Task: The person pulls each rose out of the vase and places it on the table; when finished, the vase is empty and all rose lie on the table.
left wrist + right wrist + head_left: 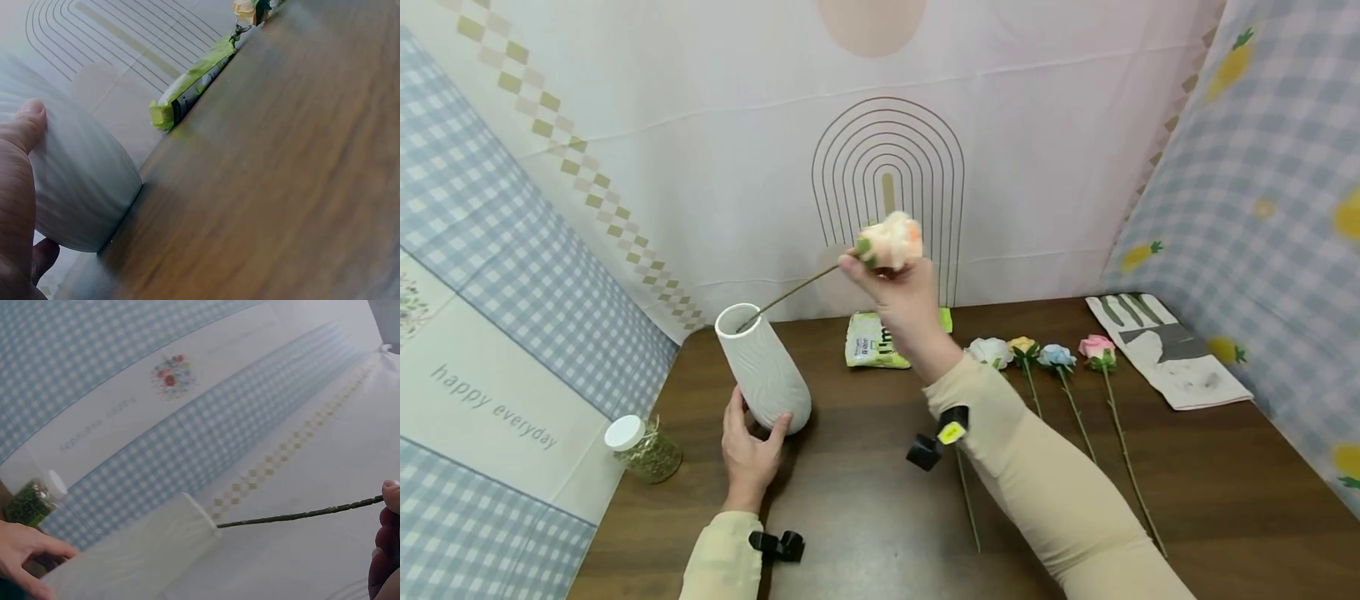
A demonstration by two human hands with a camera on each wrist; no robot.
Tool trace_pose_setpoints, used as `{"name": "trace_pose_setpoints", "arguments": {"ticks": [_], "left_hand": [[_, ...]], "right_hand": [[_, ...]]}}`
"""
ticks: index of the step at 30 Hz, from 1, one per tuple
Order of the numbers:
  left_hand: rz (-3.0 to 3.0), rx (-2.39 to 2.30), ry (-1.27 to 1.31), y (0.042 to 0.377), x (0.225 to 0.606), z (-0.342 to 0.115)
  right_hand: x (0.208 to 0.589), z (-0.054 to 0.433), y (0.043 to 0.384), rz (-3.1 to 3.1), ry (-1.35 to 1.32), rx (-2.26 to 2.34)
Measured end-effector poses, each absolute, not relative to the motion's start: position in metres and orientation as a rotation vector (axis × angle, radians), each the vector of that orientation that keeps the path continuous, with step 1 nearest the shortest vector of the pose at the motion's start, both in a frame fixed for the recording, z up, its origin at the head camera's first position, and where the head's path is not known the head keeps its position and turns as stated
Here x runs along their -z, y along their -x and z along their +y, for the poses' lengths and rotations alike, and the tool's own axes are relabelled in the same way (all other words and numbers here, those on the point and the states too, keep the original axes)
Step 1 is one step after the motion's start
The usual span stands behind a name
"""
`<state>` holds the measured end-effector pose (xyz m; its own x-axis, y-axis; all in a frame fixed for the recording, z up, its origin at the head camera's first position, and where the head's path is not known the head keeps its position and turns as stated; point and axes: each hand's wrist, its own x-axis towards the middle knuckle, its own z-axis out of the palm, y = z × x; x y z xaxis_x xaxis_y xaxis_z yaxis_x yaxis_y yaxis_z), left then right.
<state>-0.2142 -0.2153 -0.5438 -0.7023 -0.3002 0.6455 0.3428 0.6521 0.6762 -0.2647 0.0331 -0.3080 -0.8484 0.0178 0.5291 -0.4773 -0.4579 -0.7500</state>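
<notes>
A white textured vase [767,375] stands on the table, its base touching the wood in the left wrist view. My left hand [751,454] grips it low down, thumb on one side [28,125] and fingers round the other. Above and to the right, my right hand [904,304] pinches the stem of a cream artificial flower [891,240] close under the bloom. The green stem [300,515] slants down from there, and its lower end is inside the vase mouth. How deep the tip reaches is hidden by the vase wall.
White, yellow, blue [1057,357] and pink [1097,348] artificial flowers lie in a row at the right. Behind my right hand is a green-and-white packet [868,342]. A lidded jar of green bits [651,454] stands left; a printed cloth [1172,350] lies back right.
</notes>
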Motion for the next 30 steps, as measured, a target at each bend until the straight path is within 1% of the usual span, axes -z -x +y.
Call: {"name": "trace_pose_setpoints", "arguments": {"ticks": [6,9,12,16,22,30], "left_hand": [[-2.081,1.069,0.05,0.216,0.543,-0.212],[-2.081,1.078,0.057,0.216,0.542,-0.212],[-2.083,1.077,0.051,0.216,0.543,-0.213],[-2.081,1.067,0.037,0.215,0.543,-0.214],[-2.079,1.063,0.031,0.213,0.544,-0.215],[-2.075,1.066,0.034,0.214,0.544,-0.215]], "right_hand": [[0.311,0.096,0.259,-1.336,-0.495,-2.506],[0.325,0.121,0.255,-1.354,-0.426,-2.507],[0.347,0.136,0.251,-1.496,-0.341,-2.44],[0.381,0.138,0.247,-1.708,-0.212,-2.351],[0.427,0.123,0.242,-1.854,-0.088,-2.281],[0.467,0.101,0.236,-1.909,0.034,-2.238]]}}
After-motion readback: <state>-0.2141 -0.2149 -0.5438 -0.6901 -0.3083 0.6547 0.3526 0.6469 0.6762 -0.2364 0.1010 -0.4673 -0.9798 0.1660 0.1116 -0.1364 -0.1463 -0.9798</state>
